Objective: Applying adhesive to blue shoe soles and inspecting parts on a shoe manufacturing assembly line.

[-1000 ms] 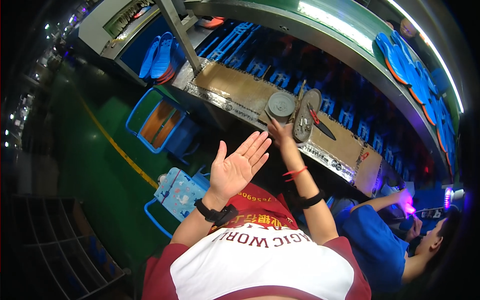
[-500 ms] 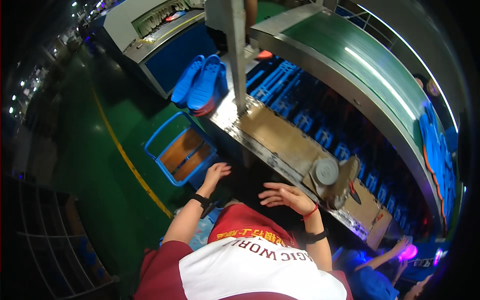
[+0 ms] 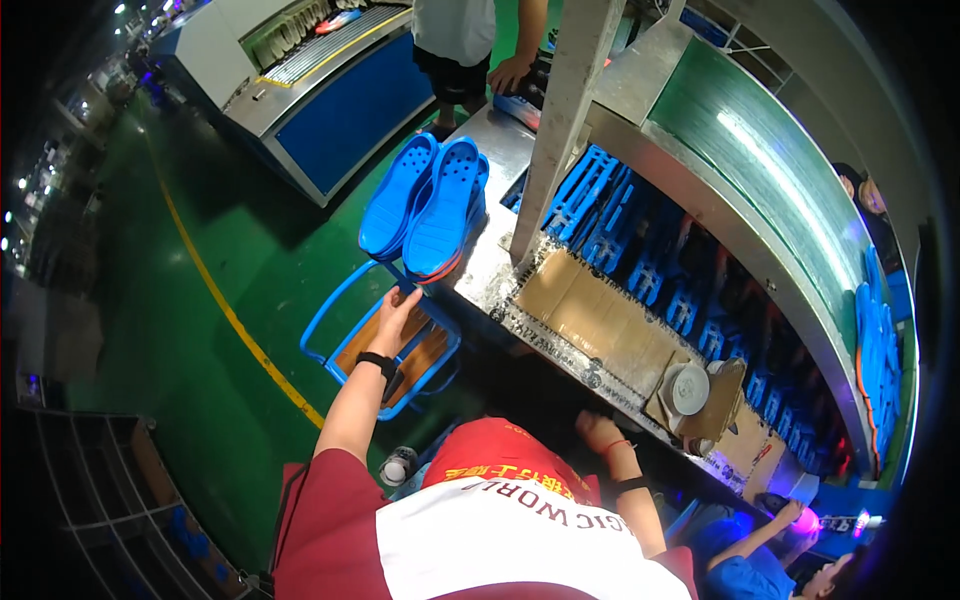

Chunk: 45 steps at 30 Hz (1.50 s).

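Note:
Blue shoe soles with round holes and ridges stand in two stacks (image 3: 398, 195) (image 3: 442, 215) at the near left end of the metal workbench (image 3: 490, 255), some red-orange showing beneath. My left hand (image 3: 398, 318) is just below them, over a blue-framed chair with wooden slats (image 3: 432, 350). Its thumb and fingertips look apart, with nothing seen between them; whether they touch the chair frame or the lowest sole I cannot tell. My right hand (image 3: 598, 430) hangs in shadow beside the bench's front edge. Its fingers are dark and smeared.
Brown cardboard (image 3: 590, 310) covers the bench, with a round grey container (image 3: 688, 388) on it. Behind runs a rack of blue clamps (image 3: 680, 305) under a green conveyor belt (image 3: 745, 160). A co-worker (image 3: 455, 40) stands beyond the bench; another person in blue (image 3: 745, 575) works at lower right.
My left hand has moved up and forward to the stacked soles. My right hand has dropped toward the bench's front edge. The view has shifted, and a co-worker now shows at the top.

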{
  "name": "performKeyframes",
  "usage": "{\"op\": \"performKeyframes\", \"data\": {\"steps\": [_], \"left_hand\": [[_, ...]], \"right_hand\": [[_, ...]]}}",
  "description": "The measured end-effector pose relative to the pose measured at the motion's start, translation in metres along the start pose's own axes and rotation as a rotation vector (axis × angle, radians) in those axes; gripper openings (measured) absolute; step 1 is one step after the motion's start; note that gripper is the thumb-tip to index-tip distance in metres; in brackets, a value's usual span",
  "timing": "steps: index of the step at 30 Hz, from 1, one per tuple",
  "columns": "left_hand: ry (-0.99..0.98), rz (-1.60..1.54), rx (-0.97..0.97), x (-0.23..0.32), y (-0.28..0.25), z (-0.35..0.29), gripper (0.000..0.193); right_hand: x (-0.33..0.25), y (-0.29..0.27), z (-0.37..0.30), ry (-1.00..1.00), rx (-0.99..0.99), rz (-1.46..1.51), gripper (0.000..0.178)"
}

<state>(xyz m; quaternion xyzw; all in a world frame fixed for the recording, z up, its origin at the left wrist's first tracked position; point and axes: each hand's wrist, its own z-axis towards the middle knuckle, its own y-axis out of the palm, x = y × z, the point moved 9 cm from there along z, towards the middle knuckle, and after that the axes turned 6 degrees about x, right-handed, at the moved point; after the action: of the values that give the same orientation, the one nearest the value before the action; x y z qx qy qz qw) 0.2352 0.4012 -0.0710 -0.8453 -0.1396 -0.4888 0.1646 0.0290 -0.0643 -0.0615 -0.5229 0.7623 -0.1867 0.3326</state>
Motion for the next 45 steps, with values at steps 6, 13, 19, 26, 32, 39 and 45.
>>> {"op": "performKeyframes", "data": {"steps": [6,13,19,26,32,39,45], "left_hand": [[-0.090,-0.172,0.026,0.024,0.029,0.032,0.103],[-0.299,-0.157,-0.096,0.022,0.038,0.062,0.076],[-0.165,-0.353,-0.275,0.032,0.060,0.052,0.060],[-0.111,-0.501,-0.260,0.014,0.076,0.021,0.054],[-0.061,-0.596,-0.225,-0.017,0.047,-0.040,0.055],[-0.032,-0.356,-0.416,-0.026,0.017,-0.174,0.060],[-0.317,-0.349,-0.684,-0.063,0.165,-0.245,0.060]], "right_hand": [[0.027,0.008,-0.013,0.104,0.231,0.740,0.038],[0.009,0.021,-0.019,-0.071,0.221,0.145,0.036],[0.040,0.041,-0.027,0.026,0.184,0.125,0.041],[0.057,0.030,-0.034,0.014,0.129,0.176,0.039],[0.103,0.029,-0.059,0.106,0.087,0.084,0.043],[0.196,0.060,-0.089,0.290,-0.001,-0.354,0.040],[0.220,0.069,-0.100,0.168,0.372,0.262,0.033]]}}
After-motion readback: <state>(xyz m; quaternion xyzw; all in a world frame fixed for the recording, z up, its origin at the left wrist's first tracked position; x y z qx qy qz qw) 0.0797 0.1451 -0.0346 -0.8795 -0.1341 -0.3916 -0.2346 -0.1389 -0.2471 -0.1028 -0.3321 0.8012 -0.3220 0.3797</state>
